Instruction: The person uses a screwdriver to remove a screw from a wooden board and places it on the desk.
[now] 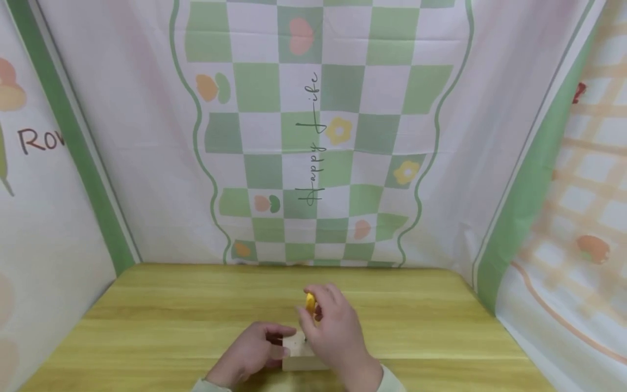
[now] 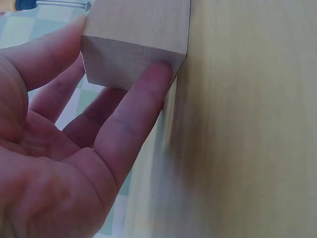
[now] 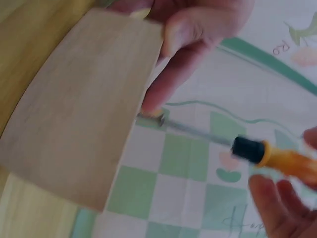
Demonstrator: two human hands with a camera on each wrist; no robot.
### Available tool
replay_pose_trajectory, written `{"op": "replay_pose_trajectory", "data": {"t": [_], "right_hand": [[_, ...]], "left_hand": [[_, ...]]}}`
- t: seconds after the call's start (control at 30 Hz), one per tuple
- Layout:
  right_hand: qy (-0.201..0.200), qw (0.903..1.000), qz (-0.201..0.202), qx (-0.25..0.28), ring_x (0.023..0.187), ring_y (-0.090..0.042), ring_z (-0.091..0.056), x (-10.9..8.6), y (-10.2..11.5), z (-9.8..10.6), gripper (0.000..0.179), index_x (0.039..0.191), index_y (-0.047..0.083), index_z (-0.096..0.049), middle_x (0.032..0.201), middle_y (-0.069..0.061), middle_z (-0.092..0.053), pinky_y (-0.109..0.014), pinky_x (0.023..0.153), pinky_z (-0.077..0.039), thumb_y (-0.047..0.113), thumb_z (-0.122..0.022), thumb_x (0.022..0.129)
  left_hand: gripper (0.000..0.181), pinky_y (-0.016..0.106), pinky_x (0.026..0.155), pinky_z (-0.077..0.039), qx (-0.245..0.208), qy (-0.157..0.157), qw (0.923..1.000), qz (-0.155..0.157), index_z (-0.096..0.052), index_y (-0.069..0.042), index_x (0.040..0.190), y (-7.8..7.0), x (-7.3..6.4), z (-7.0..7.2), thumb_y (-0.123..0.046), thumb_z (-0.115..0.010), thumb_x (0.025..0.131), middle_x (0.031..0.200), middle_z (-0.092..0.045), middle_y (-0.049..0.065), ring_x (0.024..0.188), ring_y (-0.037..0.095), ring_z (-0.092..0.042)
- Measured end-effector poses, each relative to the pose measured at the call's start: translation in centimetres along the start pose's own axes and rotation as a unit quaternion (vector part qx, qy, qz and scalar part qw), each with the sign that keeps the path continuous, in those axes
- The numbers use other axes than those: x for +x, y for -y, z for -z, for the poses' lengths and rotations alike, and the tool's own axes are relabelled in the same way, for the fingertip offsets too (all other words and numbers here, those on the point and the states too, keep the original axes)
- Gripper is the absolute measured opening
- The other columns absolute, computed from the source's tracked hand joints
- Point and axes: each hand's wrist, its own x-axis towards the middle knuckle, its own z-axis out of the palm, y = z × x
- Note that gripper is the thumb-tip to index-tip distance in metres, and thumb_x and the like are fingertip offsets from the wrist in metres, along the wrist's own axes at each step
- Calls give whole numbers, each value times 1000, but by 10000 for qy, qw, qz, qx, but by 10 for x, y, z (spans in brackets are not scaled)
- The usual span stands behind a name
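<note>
A pale wooden block [image 1: 305, 363] lies on the table near its front edge. My left hand [image 1: 252, 348] holds the block's left end, and in the left wrist view one finger [image 2: 133, 116] presses on the end face. My right hand [image 1: 338, 332] grips the yellow-orange handle of a screwdriver [image 1: 311, 302] upright above the block. Seen from the right wrist, the screwdriver [image 3: 252, 150] has a black collar, and its metal shaft reaches a screw [image 3: 159, 119] standing out of the block's top face. The left hand's fingers [image 3: 171, 82] are close beside that screw.
The yellowish wood-grain table [image 1: 171, 305] runs back to a hanging cloth [image 1: 338, 179] with green checks and lettering. More patterned cloth [image 1: 563, 245] hangs at the right, and another cloth [image 1: 44, 218] at the left.
</note>
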Motion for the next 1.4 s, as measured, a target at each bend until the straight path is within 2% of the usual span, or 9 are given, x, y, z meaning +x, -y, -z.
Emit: {"op": "replay_pose_trajectory", "data": {"t": [0.2,0.43,0.67,0.8,0.93,1.0,1.13,1.27,1.4], "right_hand": [[-631,9966,-195,-491,66,-4,-48,-1,13,-6,34,117,-1,-70,84,3,-47,-18,52,-47,11,-79,87],[-1328,9871,410,-793,62,-5,-46,-2,15,-15,32,108,-10,-69,77,1,-48,-12,50,-44,-1,-81,79],[-1386,9847,740,-758,61,-6,-49,0,12,-17,32,106,-10,-69,77,-3,-55,-12,52,-46,-6,-80,76],[-968,9927,600,-387,64,-6,-52,1,10,-10,29,106,-7,-70,80,-2,-58,-15,54,-49,-5,-79,79],[-59,9977,547,385,68,-5,-54,7,0,4,26,109,-2,-70,83,4,-60,-19,57,-51,-3,-76,84],[521,9924,591,947,70,-5,-57,12,-9,11,26,111,3,-71,85,5,-60,-21,59,-53,-2,-75,86],[1497,9674,656,1936,77,-9,-62,21,-28,19,26,113,10,-71,91,2,-64,-26,64,-57,-1,-70,90],[2042,9452,622,2468,82,-14,-65,27,-36,24,23,113,13,-70,96,0,-66,-30,66,-58,2,-67,93],[2024,9497,423,2352,87,-16,-64,26,-28,24,24,117,12,-70,99,3,-64,-29,70,-58,3,-66,95]], "left_hand": [[41,40,76,-59,16,-50,10000,-4,-67,1,124,2,1,-1,7,-72,84,114,-63,12,95,24,-60],[40,40,77,-58,168,-73,9998,-47,-69,-1,123,2,2,1,6,-72,84,116,-63,10,98,25,-58],[40,40,78,-58,214,-25,9997,-66,-69,-2,123,2,1,3,5,-72,84,121,-62,10,102,26,-58],[39,41,77,-59,129,30,9999,-102,-68,0,123,3,1,2,6,-72,84,120,-62,11,102,26,-59],[39,40,76,-59,123,62,9999,-65,-69,0,123,3,2,2,6,-72,84,123,-62,13,103,26,-59],[39,40,76,-59,146,82,9998,-53,-69,0,123,2,2,2,5,-72,84,124,-62,13,103,27,-59],[39,40,77,-59,102,120,9999,-17,-68,1,124,1,1,3,7,-71,85,121,-62,12,101,27,-60],[40,39,77,-58,60,129,9999,-7,-67,2,124,0,1,2,9,-70,85,120,-63,12,99,26,-61],[41,38,78,-58,91,105,9999,-99,-67,2,124,1,0,2,8,-71,83,122,-62,14,100,26,-60]]}}
